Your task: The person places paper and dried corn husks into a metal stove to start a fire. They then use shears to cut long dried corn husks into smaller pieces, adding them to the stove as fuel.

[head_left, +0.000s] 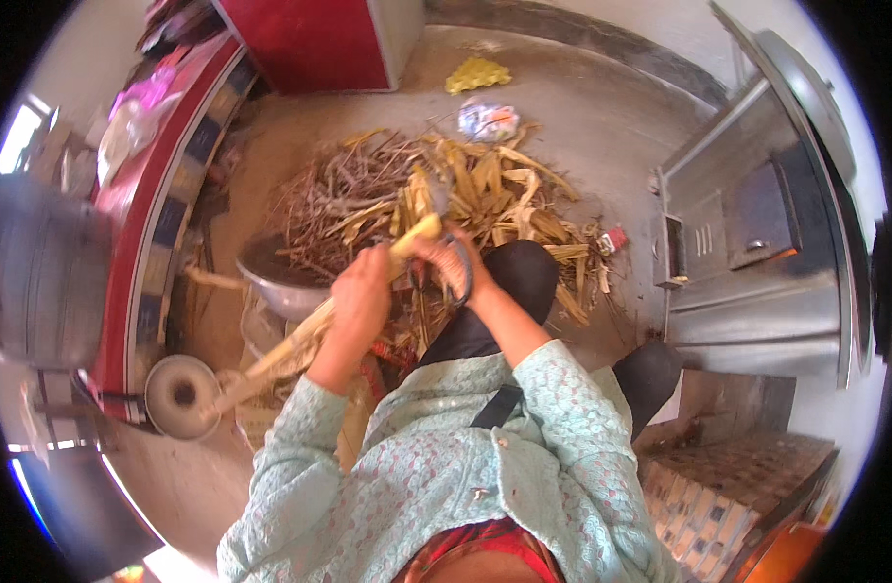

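A long, pale dried stalk (288, 350) runs slantwise from the lower left up to a yellowish end in front of me. My left hand (364, 294) is closed round it near the upper part. Close to that upper end, my right hand (446, 257) grips what look like scissors (462, 277), with a dark loop handle showing at the fingers. The blades are hard to make out, and I cannot tell whether they touch the stalk. Dry yellow husks and leaves (494, 180) lie just beyond my hands, beside a heap of thin brown sticks (339, 189).
A metal basin (288, 299) stands left of my hands, with a round funnel-like metal piece (181, 396) nearer. To the right is a metal stove (757, 301). Farther off are a plastic bag (488, 120), a yellow tray (477, 75) and a red cabinet (310, 44).
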`<move>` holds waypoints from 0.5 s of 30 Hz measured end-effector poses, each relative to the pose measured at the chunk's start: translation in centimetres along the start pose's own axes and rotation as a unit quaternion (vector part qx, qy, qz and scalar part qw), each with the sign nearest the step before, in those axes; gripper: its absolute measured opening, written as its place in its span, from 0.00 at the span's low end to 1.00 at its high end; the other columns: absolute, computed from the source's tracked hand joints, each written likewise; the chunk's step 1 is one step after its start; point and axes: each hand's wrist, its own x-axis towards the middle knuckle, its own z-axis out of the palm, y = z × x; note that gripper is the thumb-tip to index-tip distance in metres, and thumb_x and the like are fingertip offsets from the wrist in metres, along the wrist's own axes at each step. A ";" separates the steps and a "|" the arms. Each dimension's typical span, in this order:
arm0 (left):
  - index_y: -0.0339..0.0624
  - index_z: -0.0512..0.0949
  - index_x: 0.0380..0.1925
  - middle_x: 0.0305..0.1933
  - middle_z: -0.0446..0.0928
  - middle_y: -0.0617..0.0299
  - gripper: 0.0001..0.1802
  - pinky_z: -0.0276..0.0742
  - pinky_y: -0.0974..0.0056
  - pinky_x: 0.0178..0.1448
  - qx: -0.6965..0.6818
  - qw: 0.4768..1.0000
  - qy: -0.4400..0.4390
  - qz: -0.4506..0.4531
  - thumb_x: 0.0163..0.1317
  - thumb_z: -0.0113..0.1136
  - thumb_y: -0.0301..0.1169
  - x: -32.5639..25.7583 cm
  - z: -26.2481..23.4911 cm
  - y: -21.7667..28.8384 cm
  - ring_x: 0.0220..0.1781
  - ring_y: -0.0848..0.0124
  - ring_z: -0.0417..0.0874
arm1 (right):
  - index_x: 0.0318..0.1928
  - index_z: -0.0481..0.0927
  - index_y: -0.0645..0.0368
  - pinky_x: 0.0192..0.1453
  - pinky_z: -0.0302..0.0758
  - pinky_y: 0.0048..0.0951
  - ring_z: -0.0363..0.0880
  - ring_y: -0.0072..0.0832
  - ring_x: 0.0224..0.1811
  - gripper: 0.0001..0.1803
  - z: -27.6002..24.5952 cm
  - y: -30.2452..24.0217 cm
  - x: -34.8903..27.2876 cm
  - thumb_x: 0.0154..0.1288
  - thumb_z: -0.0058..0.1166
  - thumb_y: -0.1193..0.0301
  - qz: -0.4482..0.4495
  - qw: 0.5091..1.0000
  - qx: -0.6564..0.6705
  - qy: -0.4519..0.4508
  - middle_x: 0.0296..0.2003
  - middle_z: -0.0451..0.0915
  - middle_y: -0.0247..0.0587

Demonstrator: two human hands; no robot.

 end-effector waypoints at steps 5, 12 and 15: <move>0.41 0.68 0.53 0.36 0.71 0.57 0.28 0.72 0.58 0.40 0.038 0.998 0.002 0.058 0.47 0.58 0.22 -0.3 -0.3 1.4 0.39 0.58 0.76 | 0.36 0.75 0.56 0.26 0.74 0.24 0.78 0.24 0.27 0.09 0.4 -0.7 0.1 0.56 0.62 0.73 0.051 0.989 0.096 0.103 0.29 0.77 0.34; 0.41 0.58 0.65 0.59 0.66 0.53 0.57 0.56 0.52 0.64 0.086 0.996 0.032 0.004 0.29 0.77 0.35 -2.9 -6.4 0.7 0.63 0.56 0.65 | 0.38 0.76 0.55 0.26 0.77 0.28 0.79 0.27 0.26 0.11 -2.3 0.6 1.3 0.54 0.62 0.72 0.016 0.964 0.133 0.232 0.30 0.77 0.36; 0.44 0.59 0.65 0.59 0.66 0.55 0.58 0.55 0.52 0.65 0.171 0.983 0.042 -0.053 0.27 0.77 0.33 -4.8 -8.8 -3.3 0.63 0.58 0.64 | 0.42 0.77 0.53 0.25 0.76 0.27 0.80 0.27 0.28 0.13 -2.1 0.0 1.1 0.56 0.62 0.70 0.031 0.966 0.140 0.216 0.32 0.78 0.36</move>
